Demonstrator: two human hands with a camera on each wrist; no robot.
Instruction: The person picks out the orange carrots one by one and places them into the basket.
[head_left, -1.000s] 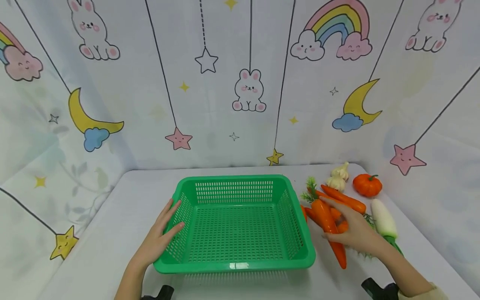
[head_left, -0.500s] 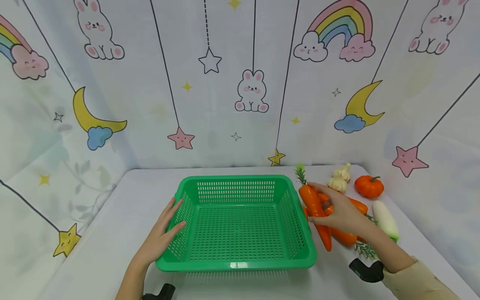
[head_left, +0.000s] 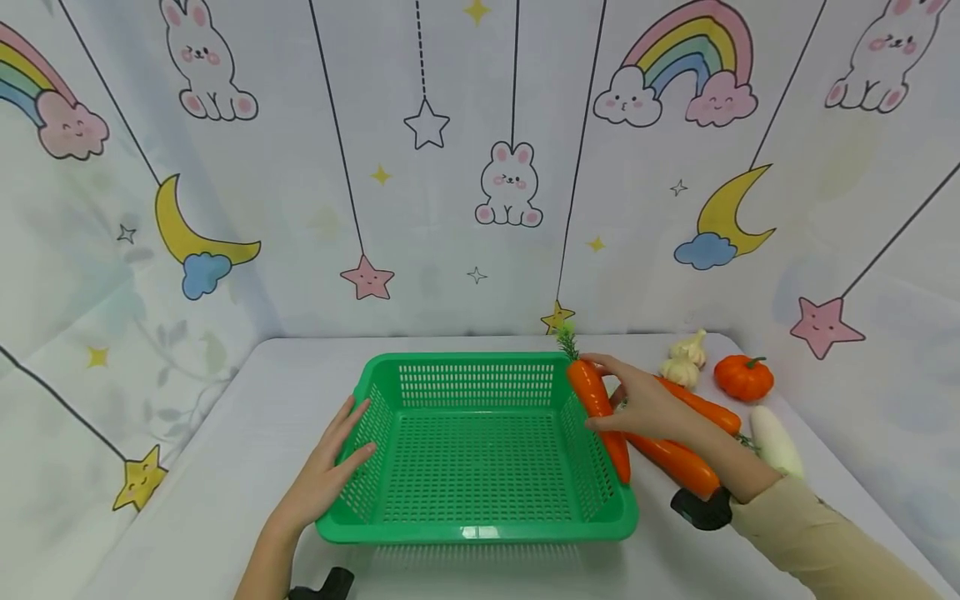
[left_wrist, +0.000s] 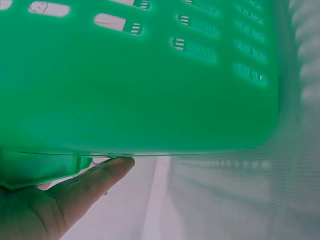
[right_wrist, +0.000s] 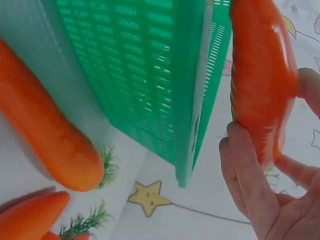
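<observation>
Pinching a toy-like orange carrot [head_left: 596, 397] by its upper half, the right hand [head_left: 641, 404] holds it aslant over the right rim of a green slotted plastic basket [head_left: 405, 533] in the head view; its grip is clamped on the carrot. The left hand [head_left: 322, 471] rests at the basket's left rim, grip apart, fingers extended. A pale mark shows on the front rim; whether it is a label cannot be told. On the white tabletop [head_left: 292, 400] to the right lie other carrots [head_left: 678, 465], garlic bulbs [head_left: 681, 372], a small orange pumpkin [head_left: 744, 378] and a white radish [head_left: 776, 442].

In the left wrist view, a fingertip meets the basket's edge.

In the right wrist view, the fingers close around the carrot beside the basket's slotted wall.
</observation>
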